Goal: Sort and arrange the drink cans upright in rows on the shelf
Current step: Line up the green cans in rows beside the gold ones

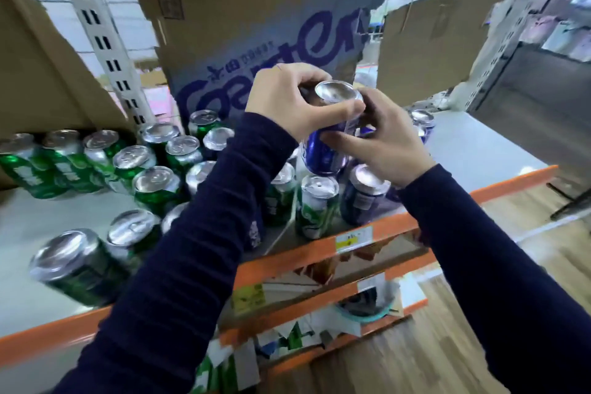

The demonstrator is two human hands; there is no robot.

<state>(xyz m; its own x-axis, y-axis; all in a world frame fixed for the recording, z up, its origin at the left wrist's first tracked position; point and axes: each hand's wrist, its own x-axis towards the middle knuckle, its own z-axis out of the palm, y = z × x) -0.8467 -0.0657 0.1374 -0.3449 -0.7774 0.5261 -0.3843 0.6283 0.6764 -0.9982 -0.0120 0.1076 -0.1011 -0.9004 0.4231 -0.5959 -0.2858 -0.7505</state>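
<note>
1. Hands in dark navy sleeves share one load: a blue aluminium drink can [326,153], tilted with its silver end towards the camera. They hold it in the air above the cans standing on the shelf.
2. The left hand [284,99] curls round the can's upper part, with the thumb lying across the side just under the rim and the fingers wrapped behind the top.
3. The right hand [388,141] grips from the right, its thumb pressed on the blue wall lower down and its fingers curled round the far side.
4. The flat grey shelf [473,150] has an orange front edge, and all the other cans rest on it.
5. A cluster of green aluminium cans [153,182] stands upright on the left half, silver tops up, in loose lines rather than neat rows.
6. A blurred green can nearest the camera [76,265] sits at the lower left, close to the front edge; whether it leans cannot be told.
7. A green and white can [316,206] stands at the front edge just below the held can, with a dark blue can [364,197] just beside it on the right.
8. Two more blue cans at the back [422,120] show past the right hand, partly hidden by it.
9. A torn brown cardboard box with large blue lettering [256,51] stands at the rear behind the cans, and a white slotted metal post [102,41] rises to its left.
</note>
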